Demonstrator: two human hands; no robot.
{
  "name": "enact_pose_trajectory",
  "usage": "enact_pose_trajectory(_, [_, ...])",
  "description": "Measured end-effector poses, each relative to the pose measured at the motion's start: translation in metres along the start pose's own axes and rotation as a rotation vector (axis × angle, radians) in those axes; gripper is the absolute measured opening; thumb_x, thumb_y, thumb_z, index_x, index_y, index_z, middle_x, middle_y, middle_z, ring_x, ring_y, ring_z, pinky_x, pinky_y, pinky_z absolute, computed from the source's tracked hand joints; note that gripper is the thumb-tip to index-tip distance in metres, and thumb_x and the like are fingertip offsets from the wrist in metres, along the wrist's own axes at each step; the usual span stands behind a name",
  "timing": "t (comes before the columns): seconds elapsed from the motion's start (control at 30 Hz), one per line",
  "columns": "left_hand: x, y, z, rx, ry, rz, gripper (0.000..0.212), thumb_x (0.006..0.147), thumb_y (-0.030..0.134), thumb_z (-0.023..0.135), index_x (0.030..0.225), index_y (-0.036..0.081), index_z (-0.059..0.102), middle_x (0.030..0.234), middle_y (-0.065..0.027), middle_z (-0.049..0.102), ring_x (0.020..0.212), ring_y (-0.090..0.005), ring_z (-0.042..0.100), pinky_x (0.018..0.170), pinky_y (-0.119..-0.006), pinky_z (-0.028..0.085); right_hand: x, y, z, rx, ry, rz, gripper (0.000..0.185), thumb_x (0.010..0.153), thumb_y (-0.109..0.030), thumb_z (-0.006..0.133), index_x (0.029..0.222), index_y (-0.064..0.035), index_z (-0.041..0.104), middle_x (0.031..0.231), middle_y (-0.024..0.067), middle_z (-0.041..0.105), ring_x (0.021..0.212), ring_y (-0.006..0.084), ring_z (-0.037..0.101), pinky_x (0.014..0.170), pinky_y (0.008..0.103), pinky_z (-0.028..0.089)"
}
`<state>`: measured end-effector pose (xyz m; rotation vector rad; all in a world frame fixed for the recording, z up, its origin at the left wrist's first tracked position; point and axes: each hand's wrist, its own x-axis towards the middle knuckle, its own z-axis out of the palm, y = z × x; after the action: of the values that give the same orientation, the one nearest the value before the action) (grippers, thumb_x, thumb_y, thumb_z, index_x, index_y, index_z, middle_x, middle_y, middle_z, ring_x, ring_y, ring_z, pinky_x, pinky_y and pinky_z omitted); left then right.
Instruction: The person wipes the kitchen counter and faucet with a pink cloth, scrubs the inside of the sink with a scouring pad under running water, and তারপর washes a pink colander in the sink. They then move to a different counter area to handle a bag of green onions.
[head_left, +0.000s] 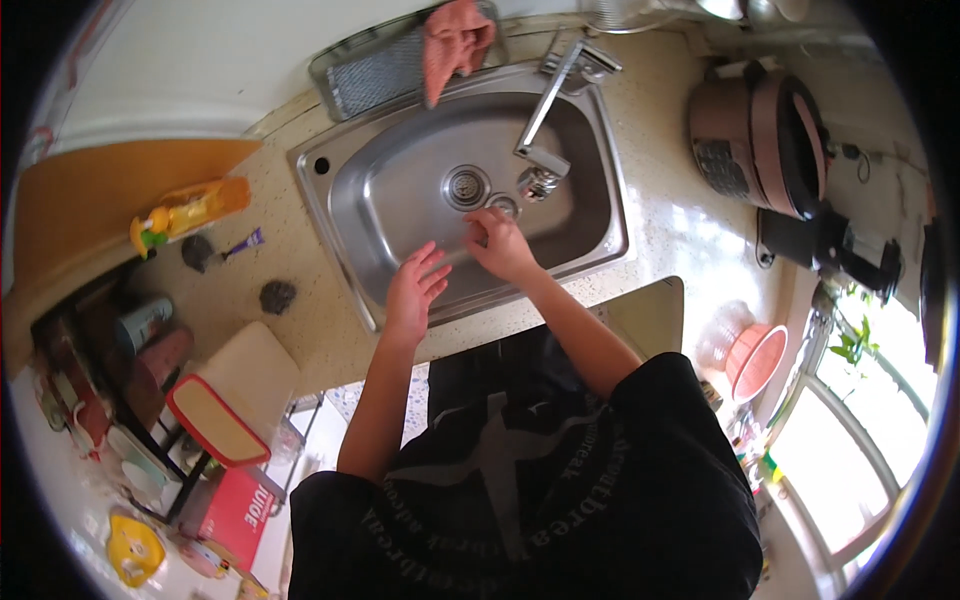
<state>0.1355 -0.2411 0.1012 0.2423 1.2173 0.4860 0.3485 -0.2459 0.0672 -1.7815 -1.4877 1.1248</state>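
Over the near side of the stainless steel sink, my left hand is raised with its fingers apart and nothing in it. My right hand hovers further in, fingers curled, its fingertips at the edge of a small round metal piece that looks like a drain stopper. Whether they touch it or pinch something is hard to see. Just left of that piece is the drain strainer. A chrome faucet reaches over the basin from the back right, its head near the round piece.
A pink cloth drapes over a wire rack behind the sink. To the left are an orange soap bottle, a dark scouring pad and a red-rimmed container. A pressure cooker and pink basket stand right.
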Motion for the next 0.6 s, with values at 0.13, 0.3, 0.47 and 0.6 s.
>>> enact_pose_trajectory(0.13, [0.003, 0.006, 0.034, -0.171, -0.084, -0.129, 0.051, 0.104, 0.041, 0.052, 0.150, 0.019, 0.048, 0.132, -0.0043, 0.062, 0.118, -0.0254, 0.060, 0.097, -0.043, 0.052, -0.018, -0.033, 0.001, 0.653, -0.040, 0.258, 0.038, 0.091, -0.016, 0.074, 0.124, -0.0004, 0.061, 0.114, 0.0144, 0.069, 0.106, 0.0210, 0.068, 0.091, 0.0362, 0.053])
enact_pose_trajectory(0.3, [0.015, 0.029, 0.052, 0.026, -0.136, 0.108, 0.050, 0.104, 0.024, 0.057, 0.149, 0.010, 0.041, 0.122, -0.0076, 0.062, 0.110, -0.0233, 0.061, 0.098, -0.041, 0.052, -0.042, -0.053, -0.026, 0.195, 0.258, -0.107, 0.051, 0.093, -0.019, 0.070, 0.138, -0.0018, 0.055, 0.132, 0.0221, 0.062, 0.123, 0.0351, 0.060, 0.104, 0.0420, 0.048])
enact_pose_trajectory(0.47, [0.014, 0.134, 0.118, 0.391, -0.049, 0.861, 0.053, 0.097, 0.009, 0.064, 0.145, 0.005, 0.042, 0.135, -0.0114, 0.054, 0.117, -0.0261, 0.058, 0.105, -0.038, 0.045, -0.085, -0.011, -0.069, 0.221, 0.386, 0.123, 0.043, 0.092, -0.015, 0.069, 0.132, -0.0070, 0.061, 0.117, 0.0167, 0.064, 0.105, 0.0336, 0.063, 0.091, 0.0421, 0.052])
enact_pose_trajectory(0.6, [0.052, 0.221, 0.141, 1.285, 0.356, 1.426, 0.043, 0.094, 0.012, 0.067, 0.135, 0.007, 0.057, 0.131, -0.0176, 0.059, 0.119, -0.0340, 0.058, 0.103, -0.041, 0.046, -0.129, 0.011, -0.100, 0.059, 0.496, 0.139, 0.040, 0.090, -0.008, 0.069, 0.129, -0.0087, 0.064, 0.103, 0.0144, 0.062, 0.091, 0.0293, 0.063, 0.081, 0.0392, 0.053])
